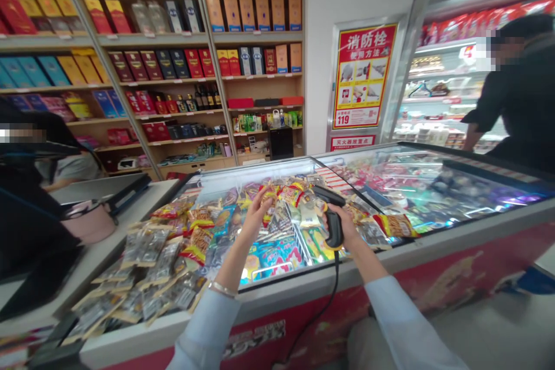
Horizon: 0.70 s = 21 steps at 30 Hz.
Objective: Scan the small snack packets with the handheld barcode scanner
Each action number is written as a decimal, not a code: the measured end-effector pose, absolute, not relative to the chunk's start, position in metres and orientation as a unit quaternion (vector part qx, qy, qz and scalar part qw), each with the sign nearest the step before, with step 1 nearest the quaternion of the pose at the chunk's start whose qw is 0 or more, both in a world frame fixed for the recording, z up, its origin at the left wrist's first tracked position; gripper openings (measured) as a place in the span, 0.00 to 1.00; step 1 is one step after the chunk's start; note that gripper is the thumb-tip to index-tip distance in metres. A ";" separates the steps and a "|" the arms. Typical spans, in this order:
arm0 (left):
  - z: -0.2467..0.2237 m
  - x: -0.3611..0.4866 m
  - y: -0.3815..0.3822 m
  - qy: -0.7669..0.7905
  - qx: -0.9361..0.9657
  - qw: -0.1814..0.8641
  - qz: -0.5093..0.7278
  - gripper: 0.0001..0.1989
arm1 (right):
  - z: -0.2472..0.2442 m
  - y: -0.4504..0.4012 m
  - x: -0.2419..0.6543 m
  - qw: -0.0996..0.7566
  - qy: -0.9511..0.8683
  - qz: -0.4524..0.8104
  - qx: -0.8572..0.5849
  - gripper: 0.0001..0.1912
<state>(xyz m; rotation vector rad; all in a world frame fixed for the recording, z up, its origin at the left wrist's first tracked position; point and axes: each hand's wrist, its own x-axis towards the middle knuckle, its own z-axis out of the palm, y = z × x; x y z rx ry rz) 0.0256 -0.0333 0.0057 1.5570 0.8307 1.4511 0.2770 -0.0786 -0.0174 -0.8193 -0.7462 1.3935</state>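
Right hand: closed firmly around the grip of a black corded barcode scanner (328, 196), held upright over the front of the chest freezer (303, 284), with its head tipped toward the left hand.

Left hand: (260, 213) raised above the freezer's open middle, fingers apart and loosely curled, right beside a red-and-yellow snack packet (272, 194). (Whether the fingertips actually pinch it, I cannot tell from this angle.)

Scanner cable: a black cable (323, 312) drops from the scanner's base over the freezer's front rim and down its red front panel (455, 266).

Freezer contents: mixed snack packets (225, 221) heaped in the wire-divided compartment nearest the hands, under bright light.

Worktop: silver-and-yellow strip packets (151, 295) lie in overlapping rows along the white worktop (143, 196), toward its corner by the freezer; a pink bag (89, 222) sits at its far end.

Around: a seated person (26, 208) is at the left, and a standing person in black (520, 92) at the right.

Risk: a snagged or taut cable could pull the scanner from the right hand; a careless sleeve (203, 329) could slide the worktop packets into the freezer.
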 end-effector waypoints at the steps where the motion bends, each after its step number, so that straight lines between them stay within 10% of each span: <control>1: 0.006 0.020 -0.027 0.324 0.594 0.428 0.599 0.27 | -0.016 -0.076 0.267 0.623 -0.334 0.615 -0.350 0.11; 21: -0.030 -0.019 0.005 0.350 0.417 0.407 0.733 0.27 | -0.011 -0.082 0.191 0.473 -0.523 0.601 -0.376 0.13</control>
